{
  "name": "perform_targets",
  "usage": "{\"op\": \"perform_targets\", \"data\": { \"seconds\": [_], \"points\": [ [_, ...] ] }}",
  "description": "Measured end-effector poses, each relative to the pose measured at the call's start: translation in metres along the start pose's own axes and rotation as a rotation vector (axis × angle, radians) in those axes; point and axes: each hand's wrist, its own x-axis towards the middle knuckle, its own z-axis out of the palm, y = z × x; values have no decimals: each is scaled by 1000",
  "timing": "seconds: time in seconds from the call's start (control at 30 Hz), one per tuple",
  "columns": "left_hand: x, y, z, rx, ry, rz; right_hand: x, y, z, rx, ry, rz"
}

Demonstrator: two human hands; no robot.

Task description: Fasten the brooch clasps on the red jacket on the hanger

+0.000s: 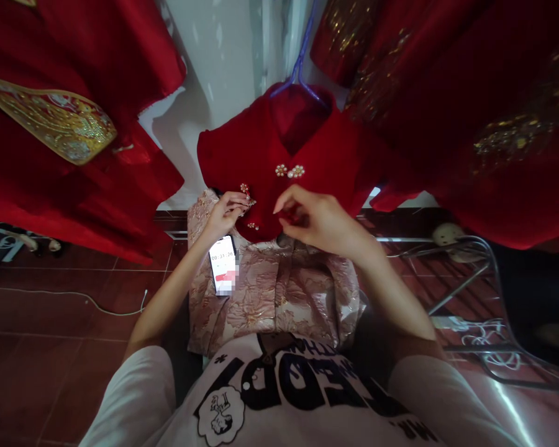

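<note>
A red garment (242, 143) with a V neck hangs from a purple hanger (299, 71), its lower part over my lap. My left hand (227, 214) is closed at the garment's left side, its fingertips gripping the fabric beside a jewelled flower clasp (245, 188). Over the garment's lower right, my right hand (314, 217) is raised with thumb and fingers curled in a pinch. Anything between those fingers is too small to make out. A pair of pearl flower clasps (289, 171) sits below the neckline, and another small ornament (253, 226) lies near the hem.
A lit phone (222, 267) showing a timer rests on the pink brocade cloth (256, 298) across my lap. Red garments with gold embroidery (69, 127) hang on both sides. At right stand a metal-framed chair (494, 267) and coiled white cables (494, 344). A thin cable (107, 310) crosses the tiled floor.
</note>
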Motion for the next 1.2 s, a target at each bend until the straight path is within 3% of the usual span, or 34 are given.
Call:
{"op": "perform_targets", "data": {
  "seconds": [0.13, 0.23, 0.33, 0.47, 0.7, 1.2],
  "points": [
    [2, 0, 7, -39, 93, -25, 25, 35, 38, 5, 9, 142],
    [5, 3, 11, -49, 129, -6, 43, 57, 59, 22, 155, 261],
    [8, 6, 12, -37, 136, 29, 53, 70, 76, 88, 274, 295],
    [14, -1, 9, 46, 167, 19, 56, 80, 92, 192, 293, 290],
    [17, -13, 7, 120, 160, 42, 54, 88, 97, 100, 367, 267],
    [23, 2, 16, 114, 195, 35, 61, 81, 100, 96, 419, 261]
  ]
}}
